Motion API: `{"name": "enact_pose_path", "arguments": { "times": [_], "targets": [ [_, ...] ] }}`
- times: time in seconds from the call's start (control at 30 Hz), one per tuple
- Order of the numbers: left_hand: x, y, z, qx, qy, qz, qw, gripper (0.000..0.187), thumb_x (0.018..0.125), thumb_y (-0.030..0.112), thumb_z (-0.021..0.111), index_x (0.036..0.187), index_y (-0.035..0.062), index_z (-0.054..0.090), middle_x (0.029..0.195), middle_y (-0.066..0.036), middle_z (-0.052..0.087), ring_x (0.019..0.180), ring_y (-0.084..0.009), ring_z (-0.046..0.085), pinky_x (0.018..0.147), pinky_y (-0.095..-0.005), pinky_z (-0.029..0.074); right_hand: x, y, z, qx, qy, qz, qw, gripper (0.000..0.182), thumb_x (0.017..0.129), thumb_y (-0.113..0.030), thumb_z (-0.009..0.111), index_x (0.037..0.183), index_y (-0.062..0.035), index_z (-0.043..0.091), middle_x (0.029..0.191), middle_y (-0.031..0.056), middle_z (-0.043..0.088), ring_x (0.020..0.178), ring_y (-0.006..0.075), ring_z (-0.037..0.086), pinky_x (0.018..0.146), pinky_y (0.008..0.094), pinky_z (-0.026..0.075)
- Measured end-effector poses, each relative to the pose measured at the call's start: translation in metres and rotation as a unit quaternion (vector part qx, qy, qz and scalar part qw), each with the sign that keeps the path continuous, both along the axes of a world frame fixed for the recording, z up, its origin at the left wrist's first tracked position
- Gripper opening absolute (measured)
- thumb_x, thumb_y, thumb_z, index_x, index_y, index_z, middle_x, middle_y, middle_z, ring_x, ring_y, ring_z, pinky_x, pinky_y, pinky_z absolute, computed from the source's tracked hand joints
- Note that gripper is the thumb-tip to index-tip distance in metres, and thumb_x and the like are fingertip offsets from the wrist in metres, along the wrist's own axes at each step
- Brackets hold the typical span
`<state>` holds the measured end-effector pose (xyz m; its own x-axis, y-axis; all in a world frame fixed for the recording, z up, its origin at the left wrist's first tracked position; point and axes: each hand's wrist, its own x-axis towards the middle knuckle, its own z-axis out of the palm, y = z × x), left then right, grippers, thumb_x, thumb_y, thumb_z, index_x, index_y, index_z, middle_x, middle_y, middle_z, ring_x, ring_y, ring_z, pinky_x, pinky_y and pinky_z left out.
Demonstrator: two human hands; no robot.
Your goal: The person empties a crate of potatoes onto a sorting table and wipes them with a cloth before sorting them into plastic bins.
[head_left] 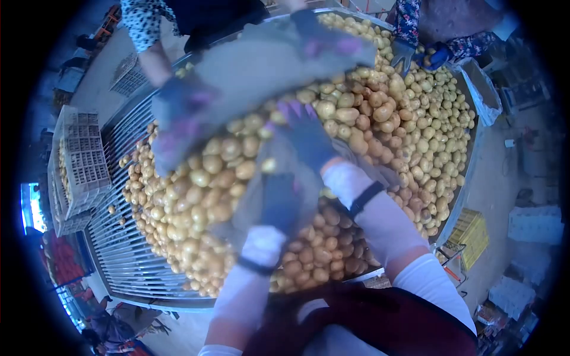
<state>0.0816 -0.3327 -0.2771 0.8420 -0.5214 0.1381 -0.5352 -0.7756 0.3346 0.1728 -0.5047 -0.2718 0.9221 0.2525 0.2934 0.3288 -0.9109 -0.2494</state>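
Note:
A big pile of yellow-brown potatoes (380, 124) covers a sorting table of metal bars (122, 255). My left hand (279, 202), in a dark glove with a white sleeve, grips the near edge of a clear plastic bag (249, 213) lying on the potatoes. My right hand (309, 139), gloved the same way with purple fingertips, holds the bag's far edge at the middle of the pile. Across the table another person's gloved hands (178, 115) hold a grey sack (261, 65) tilted over the potatoes, just beyond my right hand.
A third person's blue-gloved hands (436, 56) work at the far right of the pile. Plastic crates (83, 160) with potatoes stand to the left. A white bag (481, 89) hangs at the right rim, and a yellow crate (472, 234) sits on the floor below.

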Motion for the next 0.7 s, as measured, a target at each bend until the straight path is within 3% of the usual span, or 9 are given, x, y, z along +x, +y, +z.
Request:
{"name": "enact_pose_path", "arguments": {
  "times": [0.1,0.13,0.17,0.23,0.3,0.4,0.5,0.6,0.7],
  "targets": [
    [0.052,-0.017,-0.046,0.054,0.098,0.038,0.993,0.028,0.091,0.02,0.058,0.109,-0.0025,0.061,0.101,-0.022,0.064,0.097,-0.0386,0.062,0.088,-0.0446,0.048,0.048,0.001,0.001,-0.158,0.331,-0.075,0.927,0.05,0.099,-0.021,0.043,0.149,-0.0155,0.044,0.155,0.0163,0.038,0.143,0.0404,0.034,0.12,0.0516,0.021],
    [0.064,-0.019,-0.049,0.081,0.124,0.054,0.988,0.032,0.091,0.02,0.06,0.111,-0.0043,0.061,0.104,-0.023,0.065,0.1,-0.0393,0.062,0.087,-0.0438,0.049,0.044,0.003,0.005,-0.123,0.218,-0.084,0.965,0.05,0.098,-0.021,0.043,0.148,-0.0165,0.046,0.155,0.016,0.038,0.142,0.0401,0.034,0.119,0.0514,0.023],
    [0.051,-0.017,-0.05,0.076,-0.079,0.015,0.994,0.027,0.091,0.016,0.058,0.108,-0.0045,0.061,0.107,-0.023,0.065,0.104,-0.0385,0.061,0.086,-0.0438,0.049,0.033,0.002,-0.006,-0.09,0.103,-0.088,0.987,0.05,0.098,-0.021,0.044,0.147,-0.0175,0.048,0.154,0.0156,0.039,0.142,0.0398,0.035,0.118,0.0512,0.025],
    [0.037,-0.016,-0.028,0.074,0.158,0.028,0.984,0.021,0.092,0.014,0.055,0.105,-0.0006,0.063,0.099,-0.019,0.065,0.094,-0.0371,0.062,0.083,-0.0443,0.049,0.013,0.002,-0.032,-0.082,-0.045,-0.095,0.991,0.052,0.096,-0.017,0.043,0.148,-0.0172,0.047,0.155,0.0191,0.036,0.143,0.0398,0.033,0.118,0.0519,0.025],
    [0.001,-0.006,0.019,0.027,0.178,-0.004,0.984,0.018,0.091,0.013,0.057,0.101,0.0017,0.066,0.096,-0.019,0.064,0.092,-0.0364,0.06,0.082,-0.0458,0.047,-0.025,-0.006,-0.035,-0.174,0.021,-0.055,0.983,0.056,0.094,-0.014,0.046,0.15,-0.0145,0.044,0.155,0.0226,0.034,0.144,0.0411,0.032,0.12,0.0533,0.021],
    [-0.057,0.019,0.056,-0.051,0.104,-0.08,0.99,0.021,0.087,0.019,0.061,0.099,0.0022,0.065,0.095,-0.018,0.064,0.088,-0.0396,0.06,0.087,-0.05,0.045,-0.122,-0.014,-0.022,0.151,0.138,-0.032,0.978,0.059,0.09,-0.013,0.051,0.149,-0.0102,0.045,0.154,0.0231,0.036,0.142,0.0434,0.033,0.119,0.0555,0.021],
    [-0.073,0.021,0.078,0.049,0.151,-0.164,0.974,0.017,0.086,0.02,0.063,0.09,0.0045,0.067,0.091,-0.018,0.064,0.09,-0.0404,0.059,0.088,-0.0504,0.045,-0.19,-0.021,0.013,0.043,0.11,0.018,0.993,0.06,0.089,-0.011,0.051,0.148,-0.0104,0.045,0.153,0.023,0.037,0.14,0.0439,0.036,0.118,0.0553,0.023],
    [-0.06,0.004,0.085,-0.068,0.155,-0.131,0.977,0.015,0.086,0.019,0.063,0.083,0.0055,0.069,0.084,-0.016,0.066,0.082,-0.0337,0.063,0.074,-0.0458,0.051,-0.18,-0.023,0.005,0.034,0.066,-0.008,0.997,0.06,0.089,-0.009,0.048,0.148,-0.0114,0.046,0.154,0.0207,0.038,0.139,0.0436,0.038,0.117,0.0547,0.025],
    [-0.026,-0.026,0.096,-0.021,0.43,-0.024,0.902,0.016,0.09,0.019,0.059,0.086,0.0093,0.072,0.087,-0.013,0.068,0.077,-0.0285,0.066,0.071,-0.0431,0.05,-0.136,-0.029,0.006,0.031,0.076,-0.02,0.996,0.059,0.089,-0.007,0.046,0.148,-0.011,0.046,0.154,0.0171,0.039,0.14,0.0415,0.038,0.117,0.0545,0.026]
  ]
}}
